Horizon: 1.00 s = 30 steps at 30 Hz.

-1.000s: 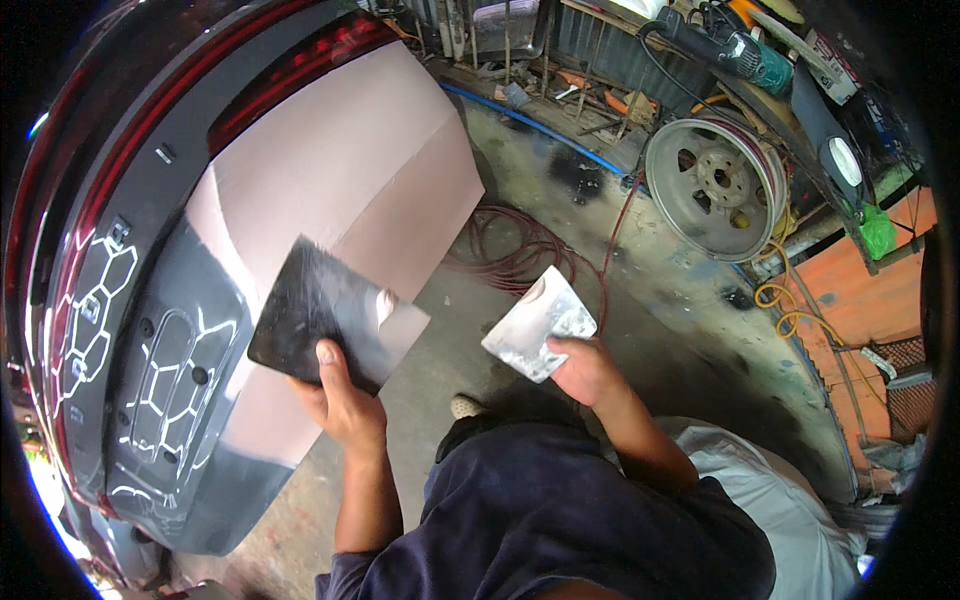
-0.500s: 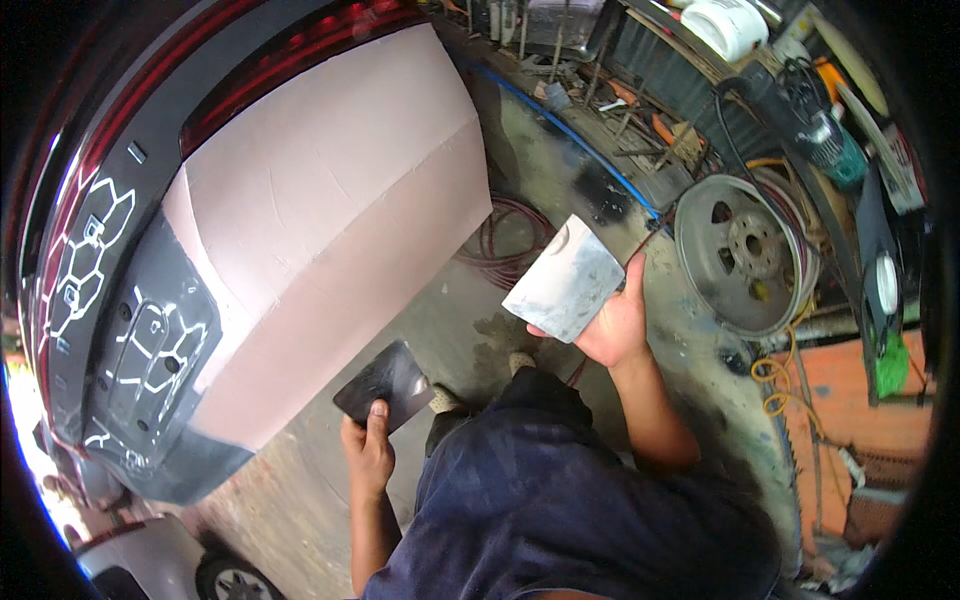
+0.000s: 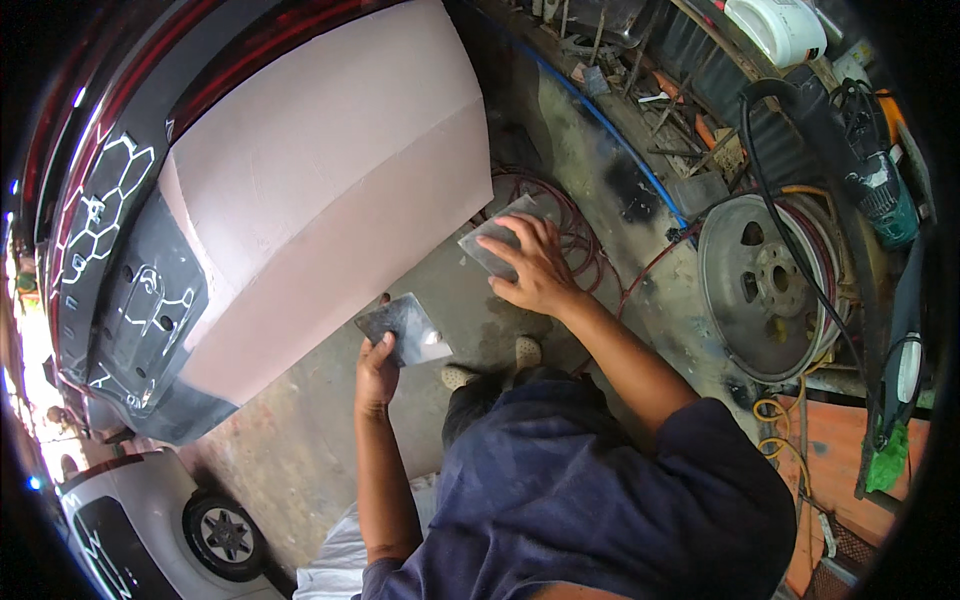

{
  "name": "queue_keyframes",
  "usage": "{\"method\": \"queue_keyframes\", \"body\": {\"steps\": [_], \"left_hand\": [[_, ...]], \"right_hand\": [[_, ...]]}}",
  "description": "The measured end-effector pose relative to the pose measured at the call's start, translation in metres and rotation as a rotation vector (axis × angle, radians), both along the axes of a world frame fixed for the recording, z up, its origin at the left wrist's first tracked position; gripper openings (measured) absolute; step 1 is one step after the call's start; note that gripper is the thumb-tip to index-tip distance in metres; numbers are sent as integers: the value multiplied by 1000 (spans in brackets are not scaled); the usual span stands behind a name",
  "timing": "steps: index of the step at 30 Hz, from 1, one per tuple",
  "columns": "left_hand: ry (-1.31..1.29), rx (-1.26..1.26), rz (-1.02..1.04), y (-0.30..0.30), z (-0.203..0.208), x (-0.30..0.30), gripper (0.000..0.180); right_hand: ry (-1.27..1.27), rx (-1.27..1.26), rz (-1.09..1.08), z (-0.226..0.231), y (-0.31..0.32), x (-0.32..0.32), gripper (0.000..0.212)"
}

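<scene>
My left hand [image 3: 376, 376] is closed on a thin, dark metal putty spreader [image 3: 416, 332], thumb on its upper face. The spreader's far corner catches the light. Ahead and to the right, my right hand [image 3: 540, 265] is closed on a flat grey putty plate [image 3: 484, 254], palm turned down and fingers across its back; its underside is hidden. Both hands are over the floor, apart from each other. Beyond the left hand stands a car's rear panel [image 3: 340, 190], coated in smooth pale-pink filler, with bare dark-grey areas at its left.
A bare wheel rim [image 3: 735, 290] stands at the right, a teal power tool [image 3: 897, 215] beside it. Red hose [image 3: 590, 250] coils on the floor; a blue hose [image 3: 620, 140] runs along the scrap pile. Another car [image 3: 150, 520] is at the lower left.
My right hand has turned from palm up to palm down with the plate and moved left. My left hand has risen slightly, tilting the spreader. The view has shifted.
</scene>
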<state>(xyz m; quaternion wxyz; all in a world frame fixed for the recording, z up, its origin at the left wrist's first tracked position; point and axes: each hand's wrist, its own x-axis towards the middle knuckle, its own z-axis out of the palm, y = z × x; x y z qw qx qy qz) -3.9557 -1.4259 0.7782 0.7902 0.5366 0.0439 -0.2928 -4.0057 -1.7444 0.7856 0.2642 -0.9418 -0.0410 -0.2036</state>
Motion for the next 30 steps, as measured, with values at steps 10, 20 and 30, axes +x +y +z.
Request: {"method": "queue_keyframes", "body": {"steps": [10, 20, 30], "left_hand": [[20, -126, 28, -13, -4, 20, 49], [-2, -156, 55, -16, -1, 19, 50], [-4, -146, 93, -16, -5, 20, 49]], "right_hand": [[-115, -72, 49, -30, -14, 43, 58], [-115, -26, 36, -20, -11, 37, 59], [-33, -16, 68, -38, -17, 24, 61]]}}
